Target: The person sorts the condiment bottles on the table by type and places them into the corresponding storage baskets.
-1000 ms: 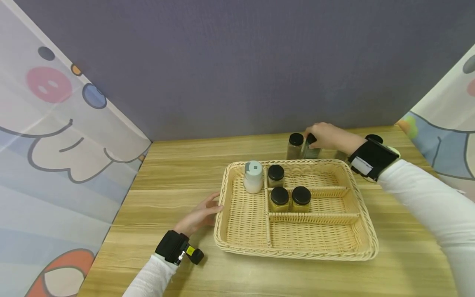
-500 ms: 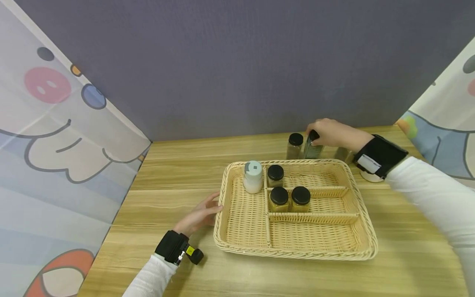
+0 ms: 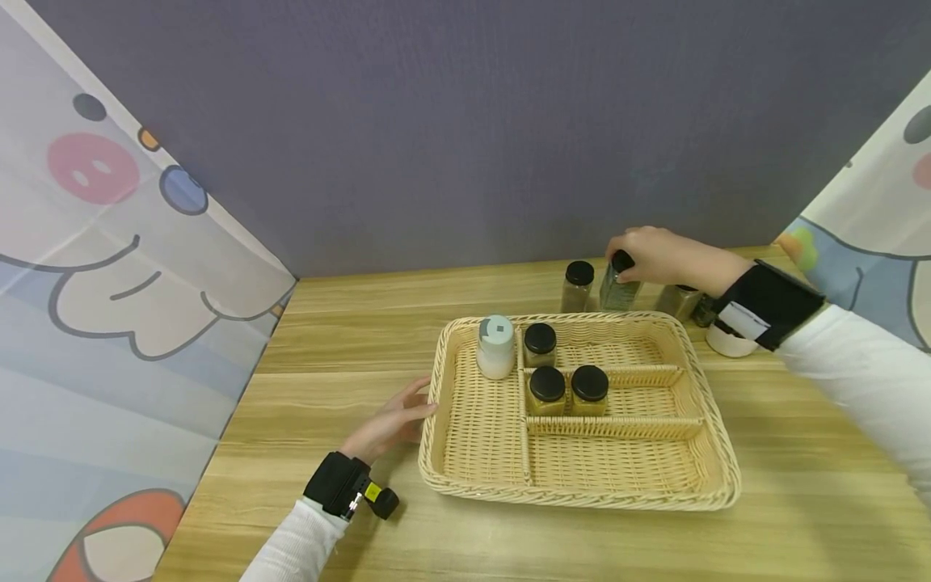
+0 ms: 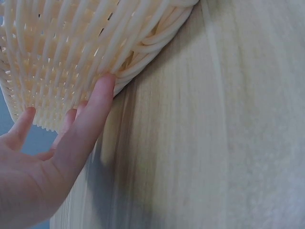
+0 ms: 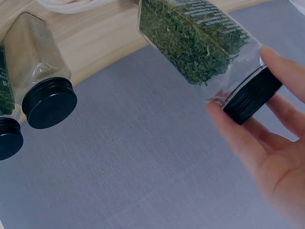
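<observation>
Nearest us, our left hand point(image 3: 385, 424) has its fingers stretched out, touching the outer left wall of the basket point(image 3: 480, 436) rather than gripping it. The basket lies on the table point(image 3: 349, 331) just right of that hand and short of the right one. Across from the left hand, the middle compartment holds two yellow jars point(image 3: 548, 396). A little farther from that hand stand a white bottle point(image 3: 496, 352), in the left compartment, and a black-capped jar point(image 3: 541, 346), in the back one.

Past the basket, our right hand point(image 3: 647, 255), well apart from the left, pinches the cap point(image 5: 255, 93) of the herb jar point(image 5: 190, 38). That jar is just below the hand; we cannot tell whether its base touches the table. Left of the right hand is a brown jar point(image 3: 577, 295); near the right wrist we see a beige jar point(image 5: 33, 52), a green jar point(image 5: 5, 90) beside it, and a white thing point(image 3: 730, 342) partly hidden by the wristband point(image 3: 771, 303). Beyond the right hand rises the grey wall point(image 3: 465, 137).
</observation>
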`<action>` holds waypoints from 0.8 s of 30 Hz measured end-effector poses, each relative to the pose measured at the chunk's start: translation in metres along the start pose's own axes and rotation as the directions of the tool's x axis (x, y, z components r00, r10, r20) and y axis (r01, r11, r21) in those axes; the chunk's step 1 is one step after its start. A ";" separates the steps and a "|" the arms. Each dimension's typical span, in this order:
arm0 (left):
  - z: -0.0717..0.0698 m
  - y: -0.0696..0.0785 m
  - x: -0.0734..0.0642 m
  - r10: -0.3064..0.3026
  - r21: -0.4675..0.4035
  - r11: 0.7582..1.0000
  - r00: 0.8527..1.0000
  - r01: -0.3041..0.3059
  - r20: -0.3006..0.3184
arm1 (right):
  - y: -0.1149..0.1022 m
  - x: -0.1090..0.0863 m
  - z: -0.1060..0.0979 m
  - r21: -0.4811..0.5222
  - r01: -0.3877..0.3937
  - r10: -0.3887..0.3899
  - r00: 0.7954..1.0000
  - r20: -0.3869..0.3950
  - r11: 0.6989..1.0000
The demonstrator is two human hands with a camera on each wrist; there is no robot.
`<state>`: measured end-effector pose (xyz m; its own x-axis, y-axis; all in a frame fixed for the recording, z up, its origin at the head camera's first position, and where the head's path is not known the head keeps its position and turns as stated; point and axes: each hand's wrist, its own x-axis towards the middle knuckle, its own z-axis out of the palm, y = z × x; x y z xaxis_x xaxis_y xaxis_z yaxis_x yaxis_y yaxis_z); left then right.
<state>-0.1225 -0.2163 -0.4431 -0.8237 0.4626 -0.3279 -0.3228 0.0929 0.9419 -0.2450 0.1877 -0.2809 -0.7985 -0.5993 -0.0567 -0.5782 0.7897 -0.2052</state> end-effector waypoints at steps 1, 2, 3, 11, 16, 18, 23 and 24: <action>0.000 0.000 0.000 -0.001 0.001 1.000 1.000 0.001 -0.002 | 0.000 -0.001 -0.001 0.003 0.000 0.000 1.000 -0.001 1.000; 0.000 0.000 0.000 -0.003 0.002 1.000 1.000 0.003 -0.004 | 0.000 -0.002 -0.001 0.005 0.000 0.000 1.000 -0.002 1.000; 0.000 0.000 0.000 -0.005 0.003 1.000 1.000 0.005 -0.007 | 0.000 -0.003 -0.002 0.008 0.001 -0.001 1.000 -0.005 1.000; 0.000 0.000 0.000 -0.011 0.002 1.000 1.000 0.011 -0.005 | -0.001 -0.011 -0.006 0.007 0.018 -0.018 1.000 -0.010 1.000; 0.000 0.001 0.000 -0.012 -0.004 1.000 1.000 0.012 -0.002 | -0.003 -0.017 -0.008 0.006 0.016 -0.016 1.000 0.008 1.000; 0.000 0.002 0.000 -0.015 -0.008 1.000 1.000 0.015 -0.002 | -0.003 -0.020 -0.008 0.002 0.015 -0.015 1.000 0.012 1.000; 0.001 0.002 0.001 -0.022 -0.016 1.000 1.000 0.022 -0.005 | -0.005 -0.028 -0.009 -0.005 0.024 -0.024 1.000 -0.011 1.000; 0.002 0.003 0.001 -0.024 -0.017 1.000 1.000 0.024 -0.005 | -0.005 -0.030 -0.009 -0.005 0.030 -0.030 0.999 -0.019 1.000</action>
<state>-0.1236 -0.2140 -0.4411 -0.8178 0.4562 -0.3508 -0.3505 0.0886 0.9324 -0.2196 0.2025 -0.2690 -0.7837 -0.6203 -0.0317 -0.6028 0.7719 -0.2017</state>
